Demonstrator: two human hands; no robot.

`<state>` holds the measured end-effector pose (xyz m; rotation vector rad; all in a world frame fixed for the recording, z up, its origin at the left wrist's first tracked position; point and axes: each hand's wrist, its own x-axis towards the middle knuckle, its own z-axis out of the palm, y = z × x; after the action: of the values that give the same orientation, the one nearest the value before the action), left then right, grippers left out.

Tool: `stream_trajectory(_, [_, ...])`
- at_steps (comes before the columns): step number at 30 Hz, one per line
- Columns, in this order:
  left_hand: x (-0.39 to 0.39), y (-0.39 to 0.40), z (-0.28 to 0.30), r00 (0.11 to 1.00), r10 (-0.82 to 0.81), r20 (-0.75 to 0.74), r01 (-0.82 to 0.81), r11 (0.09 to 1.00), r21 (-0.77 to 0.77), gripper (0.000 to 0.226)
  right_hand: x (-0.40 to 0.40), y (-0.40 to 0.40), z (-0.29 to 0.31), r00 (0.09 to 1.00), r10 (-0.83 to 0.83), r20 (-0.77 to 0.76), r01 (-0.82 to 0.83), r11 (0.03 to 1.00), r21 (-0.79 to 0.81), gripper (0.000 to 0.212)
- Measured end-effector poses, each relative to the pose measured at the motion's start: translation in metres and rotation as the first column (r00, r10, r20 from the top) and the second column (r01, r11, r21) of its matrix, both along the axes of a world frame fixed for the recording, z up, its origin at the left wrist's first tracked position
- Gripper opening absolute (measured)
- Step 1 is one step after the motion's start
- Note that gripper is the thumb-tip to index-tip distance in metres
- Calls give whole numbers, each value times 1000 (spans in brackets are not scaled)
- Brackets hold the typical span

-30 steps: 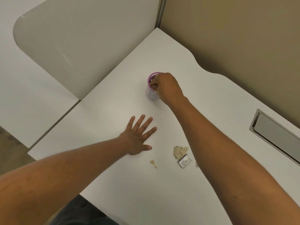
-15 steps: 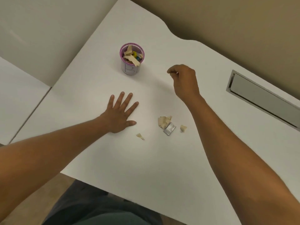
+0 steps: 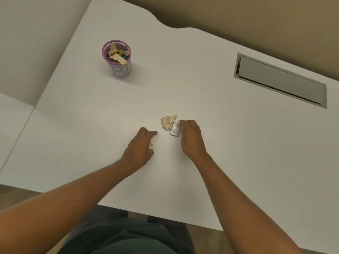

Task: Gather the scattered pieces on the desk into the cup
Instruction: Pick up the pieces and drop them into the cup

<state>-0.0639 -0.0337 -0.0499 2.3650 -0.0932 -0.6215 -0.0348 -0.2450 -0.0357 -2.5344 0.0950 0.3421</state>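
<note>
The purple-rimmed cup (image 3: 117, 60) stands at the far left of the white desk (image 3: 220, 143), with beige scraps and a coloured bit inside. A crumpled beige paper piece (image 3: 167, 121) lies mid-desk, touching a small silver rectangular piece (image 3: 175, 128). My left hand (image 3: 141, 146) is to their left, fingers curled, with a pale bit of small scrap (image 3: 151, 144) showing at the thumb. My right hand (image 3: 190, 137) is curled palm-down against the silver piece's right edge. Its fingertips cover the desk there, so I cannot see what is under them.
A grey metal cable hatch (image 3: 280, 80) is set into the desk at the right. A beige partition wall (image 3: 238, 13) runs along the back and a pale panel (image 3: 36, 33) along the left. The near desk edge is just above my lap.
My right hand came back from near the cup to the silver piece. My left hand lifted from flat and curled over the small scrap. The view tilted down and nearer.
</note>
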Motion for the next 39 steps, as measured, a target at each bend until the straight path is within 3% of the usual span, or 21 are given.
stream_trajectory(3, [23,-19,0,995,94,14,-91,983,-159,61,-7,10,4,995,-100,25,100,995,3,41])
stream_trajectory(6, [47,-22,4,992,74,101,-49,971,-233,61,-10,19,4,996,-87,-21,84,991,-106,66])
stream_trajectory(9, [61,-19,6,946,-198,256,194,980,41,77,-11,23,0,1000,-4,-8,2,970,-244,69])
stream_trajectory(12, [67,-25,6,861,-448,240,375,879,296,82,-13,25,0,999,35,8,-32,963,-268,57])
stream_trajectory(16, [70,-42,8,852,-463,246,354,854,381,45,-13,30,2,999,51,7,-48,965,-258,48])
stream_trajectory(22, [68,-37,6,855,-469,219,341,828,445,25,-16,42,5,1000,29,6,-27,963,-268,51])
stream_trajectory(27, [72,-29,5,918,-338,207,264,911,317,24,-16,43,-3,996,88,29,-73,940,-333,37])
stream_trajectory(31, [79,-10,26,977,2,212,-8,1000,30,19,-16,39,-7,997,65,51,-46,951,-307,41])
stream_trajectory(36, [131,35,80,868,338,364,-306,941,-143,17,-15,37,-9,988,116,98,-72,928,-366,37])
stream_trajectory(39, [179,66,109,795,393,462,-396,913,-96,24,-16,35,-11,985,123,119,-72,927,-369,31])
